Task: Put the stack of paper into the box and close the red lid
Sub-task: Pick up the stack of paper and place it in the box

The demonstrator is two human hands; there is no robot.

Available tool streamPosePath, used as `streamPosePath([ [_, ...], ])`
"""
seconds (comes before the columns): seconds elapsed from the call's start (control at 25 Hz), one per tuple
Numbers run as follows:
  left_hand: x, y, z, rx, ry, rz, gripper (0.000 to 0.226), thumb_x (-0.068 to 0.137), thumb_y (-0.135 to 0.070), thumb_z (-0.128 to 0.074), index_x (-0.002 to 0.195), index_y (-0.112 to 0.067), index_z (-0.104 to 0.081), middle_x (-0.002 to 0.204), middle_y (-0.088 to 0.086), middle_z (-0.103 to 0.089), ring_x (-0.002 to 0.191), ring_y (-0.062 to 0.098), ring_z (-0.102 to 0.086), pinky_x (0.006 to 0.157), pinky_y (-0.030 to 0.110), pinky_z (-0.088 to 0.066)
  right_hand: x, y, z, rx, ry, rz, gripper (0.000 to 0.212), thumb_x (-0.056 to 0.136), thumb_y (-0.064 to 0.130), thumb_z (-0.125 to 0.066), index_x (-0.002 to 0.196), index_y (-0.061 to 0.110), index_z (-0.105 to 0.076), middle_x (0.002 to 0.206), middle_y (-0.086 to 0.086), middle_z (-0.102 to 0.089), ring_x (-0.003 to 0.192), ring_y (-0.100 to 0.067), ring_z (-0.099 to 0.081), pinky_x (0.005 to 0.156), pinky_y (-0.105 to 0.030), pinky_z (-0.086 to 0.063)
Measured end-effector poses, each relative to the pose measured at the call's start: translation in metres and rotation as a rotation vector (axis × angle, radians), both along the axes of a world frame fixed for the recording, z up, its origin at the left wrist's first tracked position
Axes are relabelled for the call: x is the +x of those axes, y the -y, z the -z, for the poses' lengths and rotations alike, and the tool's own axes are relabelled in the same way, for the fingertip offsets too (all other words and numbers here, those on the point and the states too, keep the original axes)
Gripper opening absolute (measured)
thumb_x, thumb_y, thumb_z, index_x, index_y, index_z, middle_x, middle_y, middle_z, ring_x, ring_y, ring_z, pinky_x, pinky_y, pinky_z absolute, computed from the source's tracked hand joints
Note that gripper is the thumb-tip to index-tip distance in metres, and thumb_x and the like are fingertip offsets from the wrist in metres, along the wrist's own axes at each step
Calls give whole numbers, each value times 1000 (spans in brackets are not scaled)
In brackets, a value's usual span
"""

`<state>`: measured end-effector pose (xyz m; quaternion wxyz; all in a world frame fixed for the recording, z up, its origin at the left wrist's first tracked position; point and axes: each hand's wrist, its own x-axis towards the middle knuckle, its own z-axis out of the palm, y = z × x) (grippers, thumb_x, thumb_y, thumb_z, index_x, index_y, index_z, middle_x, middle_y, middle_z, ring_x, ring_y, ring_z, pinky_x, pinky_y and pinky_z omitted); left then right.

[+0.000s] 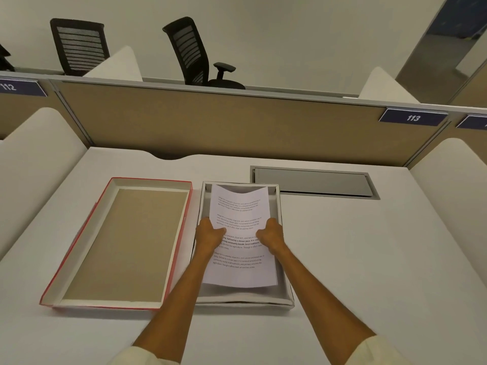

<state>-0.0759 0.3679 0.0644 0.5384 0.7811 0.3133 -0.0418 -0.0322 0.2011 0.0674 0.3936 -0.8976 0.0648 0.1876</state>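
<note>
White paper [238, 206] sags over the box [286, 299], both hands [210, 234] [271, 235] pinching its side edges to lower it flat, lid [79, 248] inside-up at nine o'clock.

Open-plan office. Tan fabric cubicle partition [210, 122] across frame middle, blue numbered desk plate "113" [413, 117] at right, black mesh swivel chairs [189, 48] upper left, white desk [369, 259] with grey cable hatch [313, 181].

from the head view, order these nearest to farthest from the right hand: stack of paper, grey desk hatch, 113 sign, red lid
1. Stack of paper: held by the right hand.
2. Red lid: lying open-side up, across the box to the left.
3. Grey desk hatch: behind and right; too close to the lid to rank firmly.
4. 113 sign: on the partition, far right.
</note>
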Motion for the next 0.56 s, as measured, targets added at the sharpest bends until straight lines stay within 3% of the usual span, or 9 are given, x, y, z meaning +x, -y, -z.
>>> streamPosePath([
  [0.12, 1, 0, 4, -17, -7, -2, 33, 87, -8, -68, 118, -4, -59, 127, 16, -64, 108, 35, -65, 63, 24, -49, 2, 1, 4, -21, -5, 4, 9, 90, 4, -58, 87, 8, -50, 79, -2, -55, 60, -9, -50, 53, -18, -42],
  [0.2, 2, 0, 6, -21, -12, -13, 34, 86, -9, -68, 119, -4, -58, 127, 16, -64, 109, 35, -65, 67, 28, -51, 4, 2, 7, -36, 0, -2, 9, 90, 5, -59, 88, 7, -51, 85, -5, -57, 61, -9, -51, 52, -17, -42],
  [0.32, 3, -1, 9, -30, -17, -23, 35, 86, -8, -69, 118, -3, -58, 127, 17, -64, 110, 35, -65, 75, 34, -53, 5, 1, 12, -58, 22, -12, 5, 89, 4, -59, 93, 3, -56, 90, -11, -60, 68, -15, -56, 58, -23, -47],
  [0.56, 1, -3, 14, -23, -16, -25, 36, 85, -9, -70, 119, -3, -58, 126, 17, -65, 108, 35, -66, 77, 36, -54, 4, 1, 18, -67, 39, -14, 15, 89, 2, -60, 103, -4, -59, 104, -20, -65, 76, -20, -57, 66, -26, -50],
])
